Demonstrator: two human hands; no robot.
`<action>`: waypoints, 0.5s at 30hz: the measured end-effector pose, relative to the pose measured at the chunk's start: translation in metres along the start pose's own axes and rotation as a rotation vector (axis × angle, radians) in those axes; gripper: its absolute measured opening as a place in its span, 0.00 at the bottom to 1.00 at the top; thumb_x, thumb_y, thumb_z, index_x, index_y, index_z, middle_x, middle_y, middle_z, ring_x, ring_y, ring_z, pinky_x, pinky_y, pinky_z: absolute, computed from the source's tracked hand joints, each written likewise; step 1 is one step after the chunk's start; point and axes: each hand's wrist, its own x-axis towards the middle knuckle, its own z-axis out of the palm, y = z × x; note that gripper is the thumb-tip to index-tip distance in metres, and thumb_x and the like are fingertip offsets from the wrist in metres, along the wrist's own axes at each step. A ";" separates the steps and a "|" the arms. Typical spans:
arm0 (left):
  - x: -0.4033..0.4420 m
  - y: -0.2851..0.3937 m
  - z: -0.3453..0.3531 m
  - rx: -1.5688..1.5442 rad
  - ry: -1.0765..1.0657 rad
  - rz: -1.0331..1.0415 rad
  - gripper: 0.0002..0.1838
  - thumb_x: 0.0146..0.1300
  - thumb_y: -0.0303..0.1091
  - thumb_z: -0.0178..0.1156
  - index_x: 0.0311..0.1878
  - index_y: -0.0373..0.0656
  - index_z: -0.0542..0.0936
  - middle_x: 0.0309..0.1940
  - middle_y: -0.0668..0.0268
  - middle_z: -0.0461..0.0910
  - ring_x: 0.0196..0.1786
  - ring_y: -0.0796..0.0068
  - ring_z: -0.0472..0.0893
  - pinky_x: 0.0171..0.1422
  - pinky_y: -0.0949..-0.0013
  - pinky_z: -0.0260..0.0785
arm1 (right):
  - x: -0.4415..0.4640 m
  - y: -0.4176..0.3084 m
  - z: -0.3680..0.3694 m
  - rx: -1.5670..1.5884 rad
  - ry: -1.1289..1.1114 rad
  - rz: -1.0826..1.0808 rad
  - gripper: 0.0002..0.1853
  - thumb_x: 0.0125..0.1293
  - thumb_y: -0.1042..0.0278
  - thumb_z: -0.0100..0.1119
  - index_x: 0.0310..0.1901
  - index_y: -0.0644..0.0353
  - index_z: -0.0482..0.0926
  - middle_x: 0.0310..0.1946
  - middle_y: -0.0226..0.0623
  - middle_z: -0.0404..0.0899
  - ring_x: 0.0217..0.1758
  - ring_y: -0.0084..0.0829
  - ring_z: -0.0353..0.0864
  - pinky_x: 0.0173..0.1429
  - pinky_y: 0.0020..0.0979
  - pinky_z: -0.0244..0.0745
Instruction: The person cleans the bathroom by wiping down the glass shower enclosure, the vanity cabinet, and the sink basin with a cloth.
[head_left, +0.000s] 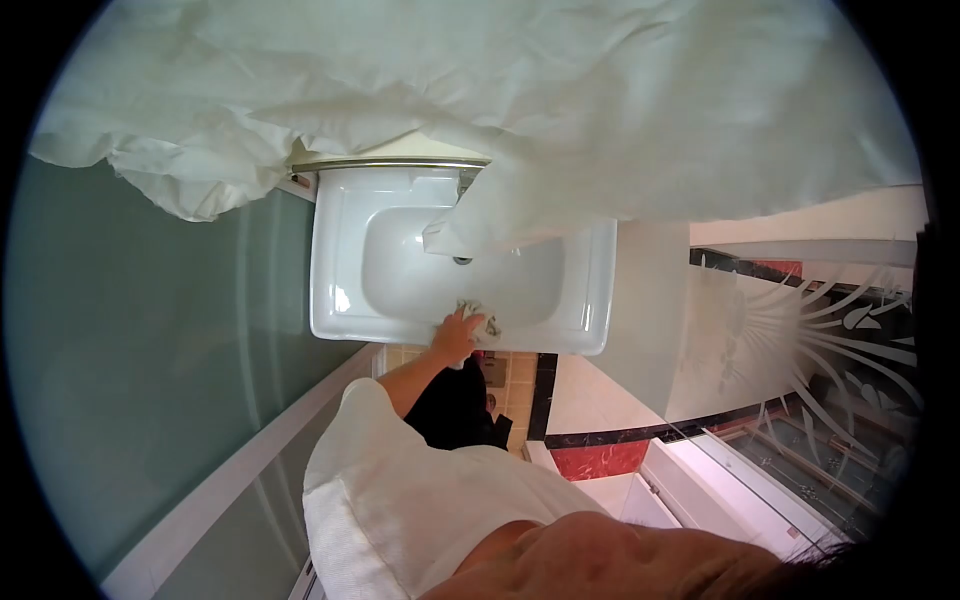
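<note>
My left hand (456, 336) reaches out from a short white sleeve to the front rim of a white washbasin (335, 270). Its fingers are bent over a crumpled, light cloth with dark markings (488, 325), pressed against the inner front edge of the basin. Behind the hand, the round drain (462, 261) shows in the bowl. A large sheet of white fabric (560, 110) fills the top of the view, and one corner of it hangs down over the bowl. The tap area is mostly covered by it. My right hand does not show.
A metal bar (390, 163) runs along the back of the basin. Greenish glass panels (130, 330) stand on the left. At right is a glass panel with white floral patterns (800, 330). Tiled floor (520, 395) shows below the basin, with a white cabinet-like unit (700, 480) at lower right.
</note>
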 end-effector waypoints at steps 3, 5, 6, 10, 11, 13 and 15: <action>-0.013 -0.021 0.034 0.106 -0.119 -0.033 0.27 0.53 0.29 0.59 0.59 0.54 0.70 0.63 0.50 0.60 0.58 0.46 0.67 0.59 0.50 0.65 | -0.001 -0.007 0.005 -0.027 0.033 0.013 0.24 0.70 0.51 0.38 0.63 0.52 0.63 0.53 0.45 0.74 0.52 0.44 0.74 0.54 0.46 0.62; -0.021 -0.038 0.051 0.250 -0.085 -0.027 0.28 0.53 0.30 0.59 0.60 0.56 0.69 0.62 0.52 0.62 0.57 0.48 0.68 0.58 0.51 0.65 | -0.004 -0.012 0.011 -0.032 0.023 0.024 0.24 0.70 0.51 0.37 0.63 0.53 0.63 0.55 0.45 0.73 0.54 0.45 0.73 0.58 0.47 0.59; -0.020 -0.036 0.052 0.248 -0.083 -0.032 0.28 0.53 0.30 0.59 0.60 0.56 0.69 0.62 0.52 0.62 0.57 0.48 0.68 0.58 0.51 0.65 | -0.006 -0.017 0.015 -0.066 0.035 0.011 0.25 0.71 0.50 0.36 0.64 0.53 0.63 0.55 0.45 0.73 0.55 0.45 0.72 0.58 0.47 0.59; -0.023 -0.032 0.057 0.355 -0.041 -0.001 0.26 0.53 0.33 0.58 0.59 0.57 0.70 0.60 0.54 0.64 0.57 0.52 0.68 0.56 0.51 0.64 | 0.001 -0.014 0.008 -0.086 0.004 -0.025 0.26 0.71 0.50 0.34 0.65 0.54 0.62 0.59 0.45 0.71 0.60 0.46 0.69 0.64 0.49 0.55; -0.023 -0.036 0.061 0.388 -0.002 0.058 0.25 0.53 0.34 0.58 0.58 0.57 0.71 0.60 0.55 0.65 0.57 0.52 0.68 0.56 0.51 0.63 | 0.004 -0.012 0.006 -0.083 -0.006 -0.052 0.26 0.71 0.50 0.34 0.65 0.54 0.62 0.59 0.45 0.70 0.61 0.47 0.68 0.65 0.50 0.54; -0.022 -0.047 0.067 0.390 0.002 0.091 0.25 0.53 0.35 0.58 0.58 0.57 0.71 0.60 0.55 0.65 0.57 0.53 0.68 0.56 0.50 0.62 | 0.010 -0.010 0.002 -0.073 -0.036 -0.057 0.27 0.71 0.49 0.35 0.66 0.55 0.60 0.60 0.45 0.69 0.62 0.48 0.67 0.68 0.52 0.50; -0.020 -0.055 0.069 0.392 0.007 0.126 0.25 0.52 0.36 0.58 0.57 0.57 0.71 0.60 0.55 0.66 0.57 0.53 0.68 0.57 0.49 0.61 | 0.014 -0.007 0.000 -0.086 -0.067 -0.070 0.28 0.71 0.49 0.35 0.66 0.55 0.59 0.62 0.45 0.67 0.62 0.48 0.66 0.68 0.52 0.50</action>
